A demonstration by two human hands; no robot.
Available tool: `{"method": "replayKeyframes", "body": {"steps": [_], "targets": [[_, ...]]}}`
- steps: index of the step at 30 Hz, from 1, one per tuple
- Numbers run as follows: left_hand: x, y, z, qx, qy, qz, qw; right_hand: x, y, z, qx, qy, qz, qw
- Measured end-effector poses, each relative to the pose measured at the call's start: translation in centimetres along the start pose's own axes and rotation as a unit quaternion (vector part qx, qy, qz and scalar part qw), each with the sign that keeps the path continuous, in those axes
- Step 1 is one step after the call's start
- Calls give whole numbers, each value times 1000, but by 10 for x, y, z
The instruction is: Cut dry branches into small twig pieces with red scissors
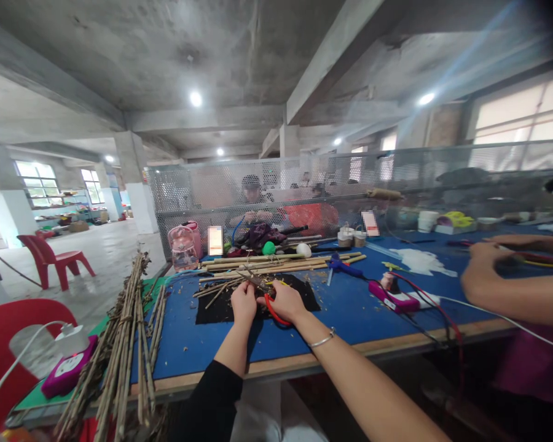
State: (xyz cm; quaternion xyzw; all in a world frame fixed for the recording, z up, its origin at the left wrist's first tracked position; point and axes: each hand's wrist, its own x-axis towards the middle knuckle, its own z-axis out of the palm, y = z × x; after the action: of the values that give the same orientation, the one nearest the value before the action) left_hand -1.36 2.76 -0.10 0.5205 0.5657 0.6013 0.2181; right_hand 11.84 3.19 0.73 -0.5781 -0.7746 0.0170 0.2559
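My right hand (283,302) is closed around shears (276,314) with a curved red handle; a bit of yellow shows by the fingers. Their dark metal blades (257,280) point away to the upper left. Close beside them, my left hand (243,303) is pinched shut near the blades, and what lies between its fingers is hidden. Beneath both hands lies a black cloth (207,314) strewn with cut bits. Thin sticks (216,293) spread across its left side, and longer pale sticks (276,267) lie behind it.
A bundle of dry stalks (124,331) overhangs the blue table's (184,353) left end, beside a purple power strip (69,368). On the right are a blue glue gun (348,267), another purple strip (393,299), cables and a co-worker's arms (502,282). A mesh partition (188,190) stands behind.
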Motion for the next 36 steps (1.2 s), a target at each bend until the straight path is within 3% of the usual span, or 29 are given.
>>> {"method": "replayKeyframes", "body": {"steps": [8,24,36], "targets": [[0,0,0,90,-8,-1,996,2,1,3,-4,38,-55,998],[4,-6,4,-36,-19,-16,999,-1,-2,-5,1,-22,0,1000],[5,-10,6,-58,-50,-33,997,2,4,2,10,30,-41,999]]}}
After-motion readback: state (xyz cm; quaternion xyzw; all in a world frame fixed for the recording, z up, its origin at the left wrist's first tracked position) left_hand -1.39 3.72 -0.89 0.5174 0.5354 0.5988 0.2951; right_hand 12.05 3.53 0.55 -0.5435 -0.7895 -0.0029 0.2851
